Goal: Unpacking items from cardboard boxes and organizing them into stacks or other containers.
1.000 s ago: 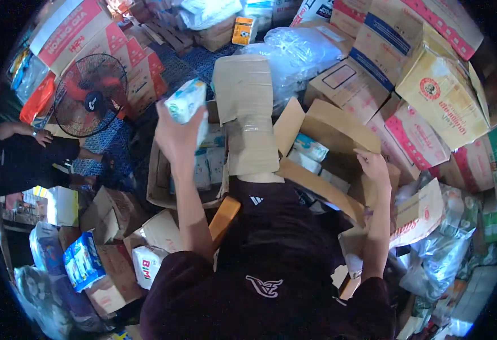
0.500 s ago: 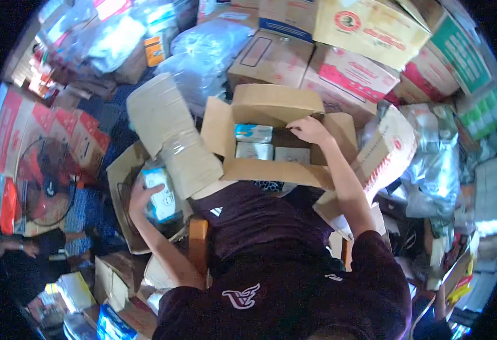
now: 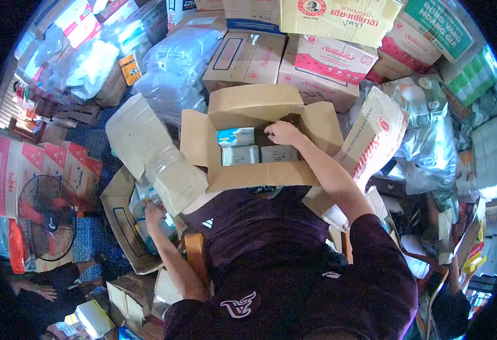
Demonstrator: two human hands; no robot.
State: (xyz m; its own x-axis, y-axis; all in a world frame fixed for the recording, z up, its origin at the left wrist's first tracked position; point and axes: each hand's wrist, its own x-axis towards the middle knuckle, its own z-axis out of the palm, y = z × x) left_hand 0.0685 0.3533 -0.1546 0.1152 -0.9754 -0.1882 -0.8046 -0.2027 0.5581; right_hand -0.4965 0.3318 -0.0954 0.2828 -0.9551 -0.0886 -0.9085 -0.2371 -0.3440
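An open brown carton (image 3: 248, 178) sits in front of me with its flaps raised. Inside it lie a blue-and-white packet (image 3: 236, 137), a pale packet (image 3: 240, 156) and a greyish packet (image 3: 278, 153). My right hand (image 3: 284, 134) is inside this carton above the greyish packet, with its fingers curled together; whatever they hold is hidden. To the left, my left hand (image 3: 154, 216) reaches into a second carton (image 3: 122, 226) among several blue-and-white packets (image 3: 143, 195). Its fingers are blurred and partly covered.
A folded cardboard flap (image 3: 141, 133) stands between the two cartons. Stacked cartons (image 3: 245, 56) and plastic-wrapped bundles (image 3: 177, 62) line the far side. A black fan (image 3: 49, 218) is at far left. Wrapped goods (image 3: 427, 141) stand at right. Another person's hand (image 3: 43, 290) shows at lower left.
My left hand held a blue-and-white packet; now it is among the packets in the left carton, and that packet cannot be singled out. My right hand stays inside the front carton. The view has shifted.
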